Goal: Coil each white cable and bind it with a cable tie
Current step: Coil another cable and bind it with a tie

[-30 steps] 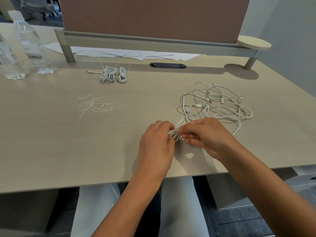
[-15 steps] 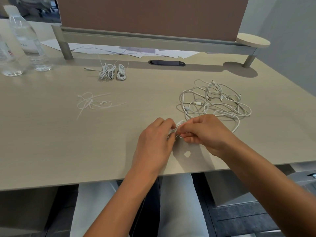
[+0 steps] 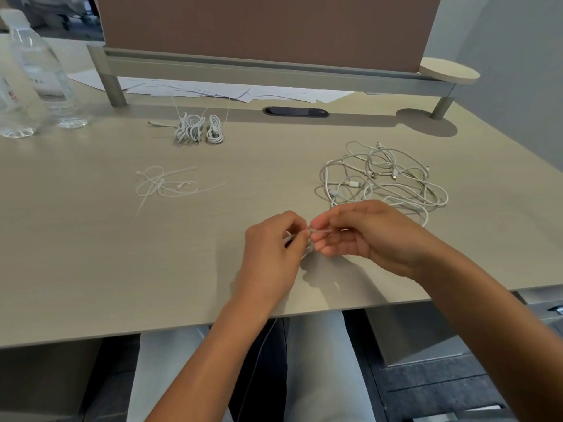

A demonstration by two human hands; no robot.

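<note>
Head view looks down on a pale desk (image 3: 91,269), and the cable port (image 3: 296,112) at its back edge serves as the marker for everything else. Left of the port and nearer the person lie loose cable ties (image 3: 166,185); closer to the port, just to its left, sit the bound coils (image 3: 198,129), already tied. Well in front of the port, near the desk's front edge, the left hand (image 3: 271,251) is clenched on a small white coil (image 3: 306,249), mostly hidden by the fingers. The right hand (image 3: 365,236) pinches what seems to be a cable tie (image 3: 318,230) at the coil, thumb and forefinger closed on it. To the right of the port and nearer lies the tangled pile (image 3: 384,181) of uncoiled white cables.

The risk, as I judge it, is the coil springing open if the left hand eases off before the tie locks. The tie's tail could also miss its head, since both are tiny and half covered.
</note>
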